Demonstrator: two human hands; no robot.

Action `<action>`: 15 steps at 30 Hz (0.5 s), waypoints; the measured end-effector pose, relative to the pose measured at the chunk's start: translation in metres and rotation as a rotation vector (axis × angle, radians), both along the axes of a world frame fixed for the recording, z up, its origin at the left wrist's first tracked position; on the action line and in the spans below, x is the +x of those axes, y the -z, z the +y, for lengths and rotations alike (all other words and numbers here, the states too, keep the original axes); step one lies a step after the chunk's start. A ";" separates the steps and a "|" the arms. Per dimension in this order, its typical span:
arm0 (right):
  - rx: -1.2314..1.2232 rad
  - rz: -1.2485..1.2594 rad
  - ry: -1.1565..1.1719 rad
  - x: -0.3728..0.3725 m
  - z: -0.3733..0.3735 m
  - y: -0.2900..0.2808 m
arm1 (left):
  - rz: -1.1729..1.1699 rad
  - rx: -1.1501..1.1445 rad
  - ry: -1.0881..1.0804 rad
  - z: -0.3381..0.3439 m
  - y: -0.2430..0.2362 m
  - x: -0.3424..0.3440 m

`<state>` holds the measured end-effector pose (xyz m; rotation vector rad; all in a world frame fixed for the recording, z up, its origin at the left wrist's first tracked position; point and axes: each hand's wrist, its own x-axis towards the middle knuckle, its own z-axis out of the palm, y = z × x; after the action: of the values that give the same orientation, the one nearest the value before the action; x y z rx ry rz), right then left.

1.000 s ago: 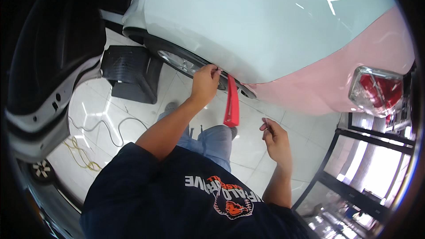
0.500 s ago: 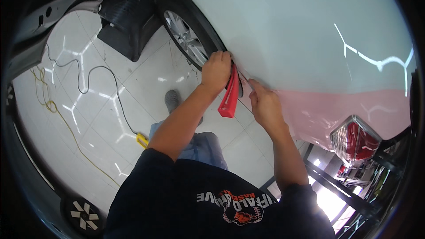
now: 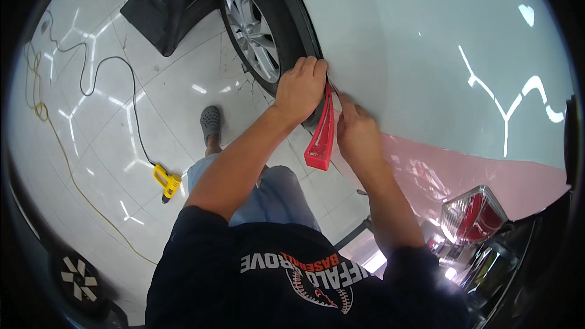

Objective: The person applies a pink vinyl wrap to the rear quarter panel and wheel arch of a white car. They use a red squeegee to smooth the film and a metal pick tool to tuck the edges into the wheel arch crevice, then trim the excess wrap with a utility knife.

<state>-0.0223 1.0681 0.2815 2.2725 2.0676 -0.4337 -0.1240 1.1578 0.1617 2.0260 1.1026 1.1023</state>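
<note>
My left hand (image 3: 300, 89) is closed over the black wheel-arch trim (image 3: 312, 30), beside the tyre (image 3: 292, 36). Its curled fingertips are hidden. Below that hand hangs a long red wedge (image 3: 319, 146), its thick end downward and its narrow end at the trim. Just to the right, my right hand (image 3: 361, 132) is closed with the index finger pointing up at the body edge. A thin sliver shows at that fingertip, too small to name. Both hands lie against the car's pale grey-green panel (image 3: 402, 73), whose lower part (image 3: 420, 170) is pink.
A yellow heat gun (image 3: 166, 181) with a dark cord lies on the tiled floor (image 3: 177, 103) at left. A yellow cord (image 3: 76, 173) runs nearby. Beyond the wheel is a black plastic piece (image 3: 164, 12). A tail light (image 3: 472, 216) stands out at right.
My view has shifted, bringing the whole heat gun into sight. Both hands stay at the wheel-arch edge; my right hand has come slightly closer to the left and higher against the panel.
</note>
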 end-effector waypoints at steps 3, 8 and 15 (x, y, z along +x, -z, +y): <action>0.012 0.049 -0.015 0.004 0.001 -0.001 | -0.062 -0.079 -0.078 0.000 0.003 0.007; 0.003 0.017 -0.036 0.001 0.005 0.007 | -0.180 -0.207 -0.141 -0.004 0.012 0.017; -0.018 0.023 0.004 -0.003 0.003 0.012 | -0.202 -0.379 -0.081 -0.004 0.004 0.011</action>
<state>-0.0249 1.0708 0.2699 2.2729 2.0617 -0.4792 -0.1135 1.1541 0.1574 1.5549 1.1936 1.0220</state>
